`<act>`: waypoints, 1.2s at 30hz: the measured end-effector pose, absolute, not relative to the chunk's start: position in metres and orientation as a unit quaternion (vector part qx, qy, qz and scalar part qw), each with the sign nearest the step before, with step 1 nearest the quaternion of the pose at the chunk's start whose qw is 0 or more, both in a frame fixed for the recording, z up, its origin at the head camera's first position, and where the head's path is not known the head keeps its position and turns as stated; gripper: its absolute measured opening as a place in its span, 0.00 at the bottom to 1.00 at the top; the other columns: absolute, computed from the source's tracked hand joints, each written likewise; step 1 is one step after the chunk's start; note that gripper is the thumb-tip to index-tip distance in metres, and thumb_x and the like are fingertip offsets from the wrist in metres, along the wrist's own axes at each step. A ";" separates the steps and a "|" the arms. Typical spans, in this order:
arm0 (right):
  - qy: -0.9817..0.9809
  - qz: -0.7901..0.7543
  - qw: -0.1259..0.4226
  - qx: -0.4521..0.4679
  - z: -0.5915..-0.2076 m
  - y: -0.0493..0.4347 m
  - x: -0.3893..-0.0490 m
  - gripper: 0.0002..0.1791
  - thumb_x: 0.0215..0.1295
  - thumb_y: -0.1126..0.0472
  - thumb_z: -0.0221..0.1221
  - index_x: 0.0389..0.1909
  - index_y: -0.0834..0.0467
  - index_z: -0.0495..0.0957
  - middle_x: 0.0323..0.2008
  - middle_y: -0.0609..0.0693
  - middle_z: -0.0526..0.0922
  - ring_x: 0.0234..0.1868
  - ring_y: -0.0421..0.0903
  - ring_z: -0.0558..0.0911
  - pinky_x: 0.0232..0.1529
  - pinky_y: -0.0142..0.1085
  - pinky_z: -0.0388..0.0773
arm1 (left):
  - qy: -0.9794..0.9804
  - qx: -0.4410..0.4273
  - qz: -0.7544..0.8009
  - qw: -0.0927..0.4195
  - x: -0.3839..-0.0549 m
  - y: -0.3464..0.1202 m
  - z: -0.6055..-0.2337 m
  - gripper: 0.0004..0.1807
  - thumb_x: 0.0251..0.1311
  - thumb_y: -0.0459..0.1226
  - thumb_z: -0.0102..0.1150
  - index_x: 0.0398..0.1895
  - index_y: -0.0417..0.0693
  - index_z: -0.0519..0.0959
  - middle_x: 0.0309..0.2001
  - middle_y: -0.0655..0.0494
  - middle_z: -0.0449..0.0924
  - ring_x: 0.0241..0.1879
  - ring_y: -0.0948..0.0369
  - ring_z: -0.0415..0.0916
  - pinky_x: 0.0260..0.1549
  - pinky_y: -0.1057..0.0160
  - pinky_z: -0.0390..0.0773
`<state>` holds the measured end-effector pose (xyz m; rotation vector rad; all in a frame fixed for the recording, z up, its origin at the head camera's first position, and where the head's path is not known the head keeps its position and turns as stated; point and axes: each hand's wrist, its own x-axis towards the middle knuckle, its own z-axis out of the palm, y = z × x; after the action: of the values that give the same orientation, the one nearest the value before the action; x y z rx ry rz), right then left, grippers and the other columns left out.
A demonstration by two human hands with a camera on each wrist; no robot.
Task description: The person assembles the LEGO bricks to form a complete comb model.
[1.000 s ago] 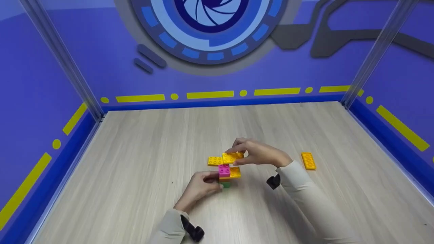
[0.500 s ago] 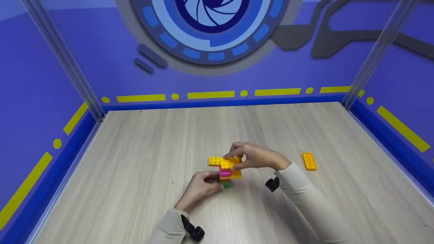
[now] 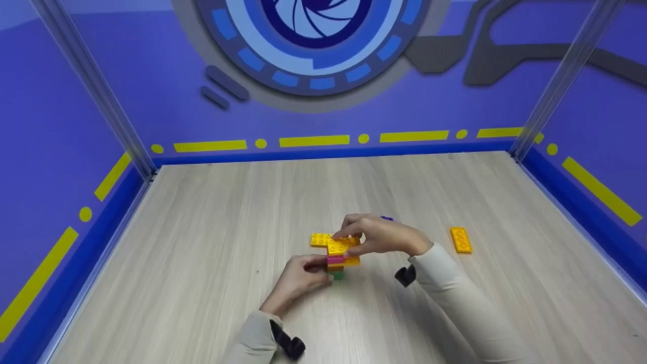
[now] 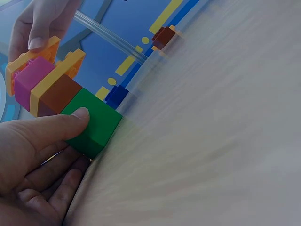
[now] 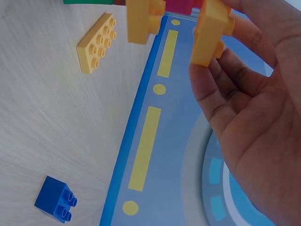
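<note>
A small tower of toy building bricks stands on the table. From the bottom it has a green brick, a brown brick, a yellow brick jutting to the right and a pink brick. My left hand grips the green base, thumb on one face and fingers at the opposite side. Between thumb and fingers, my right hand pinches another flat yellow brick. That piece lies flat over the pink brick, right at its studs, and also extends to the right.
A loose yellow brick lies just behind the tower, and another yellow brick to the right. A blue brick sits beyond my right hand. The left wrist view shows a reddish-brown brick farther off. Blue-purple walls enclose the table.
My right hand has moved slightly left and down, bringing its yellow brick from behind the pink one to on top of it. The left hand stays in place. Part of the blue brick now shows.
</note>
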<state>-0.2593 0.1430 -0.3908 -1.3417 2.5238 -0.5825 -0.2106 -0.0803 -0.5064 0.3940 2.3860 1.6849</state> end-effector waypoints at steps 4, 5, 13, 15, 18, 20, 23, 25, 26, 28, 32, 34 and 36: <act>0.863 -0.188 0.109 -0.456 -0.389 0.142 -0.258 0.22 0.61 0.54 0.64 0.56 0.54 0.79 0.44 0.48 0.79 0.39 0.41 0.76 0.43 0.30 0.79 | 0.805 0.135 0.569 0.097 -0.211 -0.081 -0.506 0.22 0.51 0.34 0.69 0.52 0.46 0.81 0.50 0.51 0.83 0.52 0.56 0.80 0.54 0.56 0.78; 0.864 -0.185 0.108 -0.455 -0.389 0.142 -0.257 0.22 0.61 0.54 0.64 0.56 0.54 0.79 0.43 0.48 0.79 0.39 0.41 0.76 0.43 0.30 0.79 | 0.805 0.134 0.570 0.098 -0.211 -0.081 -0.506 0.22 0.51 0.34 0.69 0.52 0.47 0.81 0.50 0.51 0.84 0.52 0.56 0.80 0.54 0.56 0.78; 0.865 -0.173 0.108 -0.458 -0.387 0.138 -0.253 0.21 0.62 0.55 0.64 0.56 0.55 0.80 0.43 0.48 0.78 0.38 0.41 0.75 0.41 0.32 0.80 | 0.796 0.132 0.582 0.096 -0.211 -0.080 -0.505 0.21 0.52 0.32 0.68 0.52 0.46 0.81 0.50 0.50 0.84 0.51 0.55 0.80 0.54 0.55 0.78; 0.865 -0.176 0.110 -0.456 -0.386 0.138 -0.253 0.21 0.62 0.55 0.64 0.55 0.55 0.80 0.43 0.49 0.78 0.38 0.41 0.75 0.41 0.33 0.81 | 0.795 0.134 0.584 0.096 -0.206 -0.079 -0.497 0.21 0.52 0.30 0.67 0.52 0.43 0.81 0.50 0.48 0.83 0.51 0.53 0.80 0.54 0.53 0.78; 0.868 -0.177 0.115 -0.450 -0.386 0.138 -0.253 0.21 0.62 0.55 0.64 0.55 0.55 0.80 0.42 0.48 0.78 0.38 0.41 0.75 0.41 0.31 0.80 | 0.794 0.136 0.585 0.096 -0.203 -0.079 -0.491 0.21 0.52 0.30 0.67 0.52 0.43 0.81 0.50 0.47 0.83 0.52 0.51 0.79 0.55 0.52 0.77; 0.870 -0.177 0.119 -0.445 -0.386 0.137 -0.253 0.20 0.62 0.55 0.64 0.55 0.55 0.80 0.42 0.48 0.78 0.38 0.41 0.75 0.40 0.30 0.79 | 0.800 0.139 0.576 0.094 -0.203 -0.080 -0.492 0.21 0.52 0.31 0.68 0.52 0.43 0.81 0.50 0.47 0.83 0.51 0.52 0.80 0.55 0.52 0.77; 0.872 -0.176 0.124 -0.439 -0.385 0.136 -0.253 0.21 0.61 0.54 0.64 0.55 0.55 0.80 0.42 0.48 0.78 0.38 0.41 0.74 0.40 0.27 0.78 | 0.805 0.138 0.569 0.094 -0.210 -0.081 -0.505 0.22 0.51 0.34 0.69 0.52 0.48 0.81 0.51 0.51 0.83 0.51 0.56 0.80 0.55 0.55 0.77; 0.873 -0.175 0.125 -0.438 -0.385 0.136 -0.253 0.21 0.61 0.54 0.64 0.55 0.55 0.80 0.42 0.48 0.78 0.38 0.41 0.74 0.40 0.27 0.77 | 0.808 0.138 0.565 0.094 -0.210 -0.082 -0.505 0.22 0.51 0.35 0.70 0.52 0.47 0.81 0.51 0.51 0.83 0.51 0.55 0.80 0.55 0.55 0.77; 0.873 -0.174 0.125 -0.439 -0.385 0.136 -0.253 0.21 0.62 0.54 0.64 0.55 0.55 0.80 0.42 0.48 0.78 0.38 0.41 0.74 0.40 0.27 0.78 | 0.808 0.138 0.565 0.094 -0.210 -0.082 -0.505 0.22 0.51 0.35 0.70 0.52 0.48 0.81 0.51 0.51 0.83 0.51 0.55 0.80 0.55 0.55 0.77; 0.872 -0.174 0.125 -0.440 -0.385 0.135 -0.252 0.21 0.61 0.54 0.64 0.55 0.55 0.80 0.42 0.48 0.78 0.38 0.41 0.75 0.40 0.28 0.78 | 0.808 0.138 0.565 0.094 -0.210 -0.082 -0.505 0.22 0.50 0.34 0.70 0.52 0.47 0.81 0.51 0.51 0.83 0.52 0.55 0.79 0.55 0.54 0.77; 0.870 -0.175 0.122 -0.445 -0.385 0.135 -0.252 0.21 0.61 0.55 0.64 0.55 0.56 0.80 0.41 0.49 0.78 0.38 0.41 0.75 0.41 0.32 0.80 | 0.810 0.138 0.562 0.094 -0.211 -0.081 -0.507 0.22 0.50 0.34 0.70 0.52 0.47 0.81 0.51 0.51 0.83 0.52 0.56 0.79 0.55 0.55 0.77; 0.870 -0.174 0.121 -0.446 -0.385 0.135 -0.252 0.21 0.61 0.55 0.64 0.55 0.56 0.80 0.41 0.49 0.77 0.38 0.41 0.75 0.41 0.32 0.80 | 0.808 0.139 0.565 0.094 -0.211 -0.081 -0.507 0.22 0.50 0.34 0.69 0.52 0.47 0.81 0.50 0.51 0.84 0.51 0.56 0.80 0.55 0.55 0.77; 0.870 -0.175 0.120 -0.446 -0.385 0.136 -0.251 0.21 0.61 0.55 0.64 0.55 0.56 0.80 0.40 0.49 0.77 0.38 0.41 0.75 0.40 0.31 0.79 | 0.807 0.140 0.567 0.094 -0.210 -0.081 -0.507 0.22 0.50 0.34 0.69 0.52 0.46 0.81 0.50 0.51 0.84 0.51 0.56 0.80 0.55 0.55 0.78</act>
<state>-0.2512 0.1357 -0.3854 -1.3018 2.5406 -0.5108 -0.2104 -0.0810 -0.5075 0.4138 2.3924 1.6809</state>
